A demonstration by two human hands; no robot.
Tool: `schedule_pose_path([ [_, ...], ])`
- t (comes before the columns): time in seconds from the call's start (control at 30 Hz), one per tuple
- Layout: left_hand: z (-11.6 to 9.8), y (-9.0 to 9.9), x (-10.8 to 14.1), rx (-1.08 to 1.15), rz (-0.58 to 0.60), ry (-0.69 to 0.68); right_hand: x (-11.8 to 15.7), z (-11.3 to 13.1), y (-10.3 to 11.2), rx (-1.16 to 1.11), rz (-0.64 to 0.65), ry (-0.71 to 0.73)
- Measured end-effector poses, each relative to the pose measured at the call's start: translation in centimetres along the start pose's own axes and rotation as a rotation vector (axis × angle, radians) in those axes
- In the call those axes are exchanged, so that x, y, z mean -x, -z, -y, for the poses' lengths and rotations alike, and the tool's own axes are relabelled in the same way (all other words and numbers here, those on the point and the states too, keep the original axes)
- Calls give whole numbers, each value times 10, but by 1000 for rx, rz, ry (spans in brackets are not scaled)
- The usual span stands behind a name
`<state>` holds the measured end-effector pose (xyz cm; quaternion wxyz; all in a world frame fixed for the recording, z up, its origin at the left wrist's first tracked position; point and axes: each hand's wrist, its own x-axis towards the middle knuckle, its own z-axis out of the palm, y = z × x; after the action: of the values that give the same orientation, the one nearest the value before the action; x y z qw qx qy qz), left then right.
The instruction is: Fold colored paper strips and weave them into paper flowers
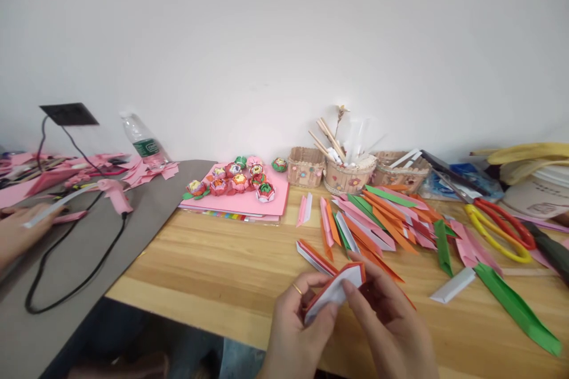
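Observation:
Near the table's front edge, my left hand (303, 323) pinches the lower left end of a folded orange and white paper piece (334, 293). A ring is on one of its fingers. My right hand (386, 314) has its thumb and fingers closed on the upper right end of that same piece. Just behind my left hand lies another folded orange and white strip (315, 256). A heap of folded orange, pink and green strips (382, 219) spreads beyond my right hand.
Folded paper flowers (239, 182) sit on pink sheets (278, 192). Decorated baskets (306, 167) stand by the wall. Scissors (502, 231) and a white tub (540, 192) are at right. At left, another person's hand (26, 231) is near a pink glue gun (116, 195) with a looped cord.

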<state>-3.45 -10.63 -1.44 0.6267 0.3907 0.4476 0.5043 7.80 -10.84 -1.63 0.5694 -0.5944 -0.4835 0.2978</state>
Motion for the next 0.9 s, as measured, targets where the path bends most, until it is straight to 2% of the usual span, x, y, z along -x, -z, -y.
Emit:
schedule_pose_path([
  [0.1, -5, 8, -2, -33, -6, 19, 0, -1, 6, -63, 42, -6],
  [0.23, -10, 10, -2, -63, -46, -32, 5, -2, 9, 39, 155, 47],
  [0.4, -11, 7, 4, -11, 90, -31, 11, 6, 8, 62, 165, 59],
  [0.47, -12, 7, 5, 17, 99, -55, 11, 10, 8, 13, 186, 36],
  [0.57, -13, 10, 4, 62, 117, -81, 11, 15, 9, -135, 148, -25],
  [0.63, -16, 13, 2, 92, 140, -88, 9, 16, 12, -243, 188, -43],
  [0.73, -23, 17, -2, 140, 183, -53, 4, 15, 20, -346, 267, -75],
  [0.9, -35, 23, -6, 166, 216, 36, 3, 17, 30, -351, 332, -191],
])
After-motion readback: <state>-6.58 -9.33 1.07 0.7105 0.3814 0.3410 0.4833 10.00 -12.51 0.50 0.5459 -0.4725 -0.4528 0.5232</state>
